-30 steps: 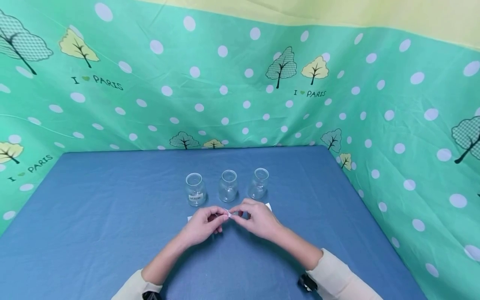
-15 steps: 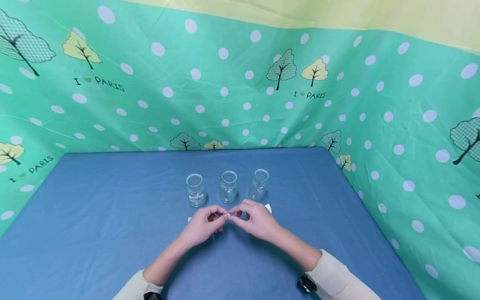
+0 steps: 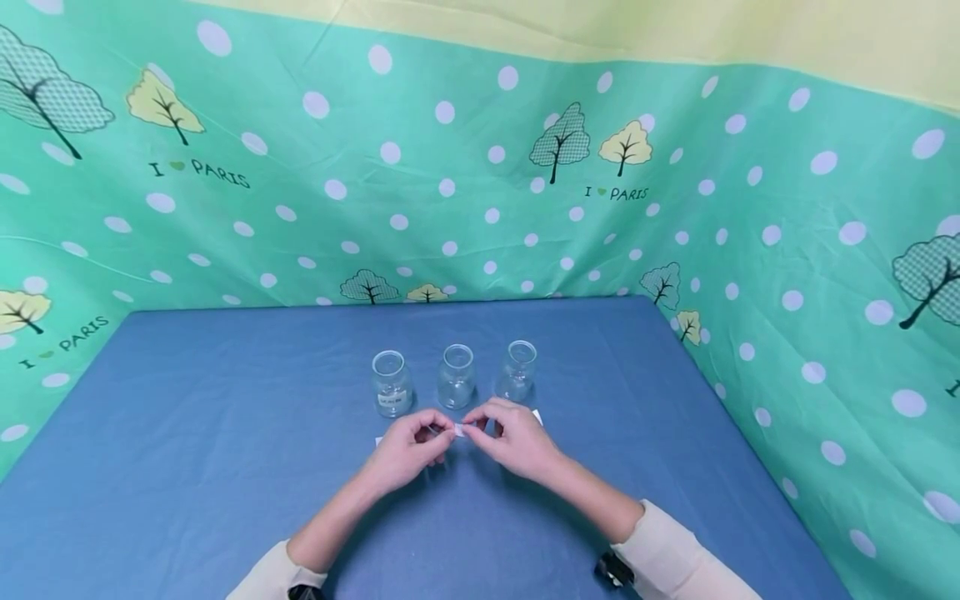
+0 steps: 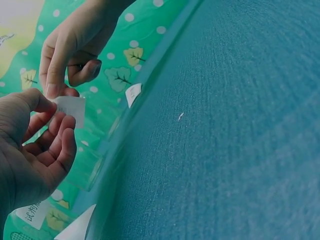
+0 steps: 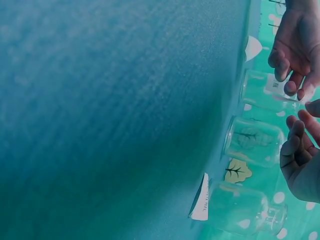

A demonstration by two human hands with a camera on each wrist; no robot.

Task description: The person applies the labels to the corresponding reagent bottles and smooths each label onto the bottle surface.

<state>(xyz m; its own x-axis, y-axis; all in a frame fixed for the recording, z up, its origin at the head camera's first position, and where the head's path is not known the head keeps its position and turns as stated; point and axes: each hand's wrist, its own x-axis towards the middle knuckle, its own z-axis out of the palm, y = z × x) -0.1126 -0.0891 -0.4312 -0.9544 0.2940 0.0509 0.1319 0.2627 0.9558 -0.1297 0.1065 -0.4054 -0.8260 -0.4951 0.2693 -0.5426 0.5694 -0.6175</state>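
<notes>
My left hand (image 3: 408,447) and right hand (image 3: 519,437) meet in front of three glass jars. Between thumb and fingers, each hand pinches a small white paper label (image 4: 73,111), held above the table; faint print shows on it in the left wrist view. The left jar (image 3: 390,379) carries a white label (image 3: 393,399) with dark writing. The middle jar (image 3: 456,383) and right jar (image 3: 517,375) stand in line with it, with no label visible in the head view. In the right wrist view, the held label is hidden behind fingers.
A blue cloth covers the table (image 3: 225,433). Pieces of white paper lie beside the hands, one at the left (image 4: 77,226) and a curled one with print at the right (image 5: 201,200). A green dotted curtain (image 3: 450,208) encloses the back and sides.
The fingertips have drawn slightly apart, and more of the white label shows between them. The jars have stayed in place; the head view has shifted a little.
</notes>
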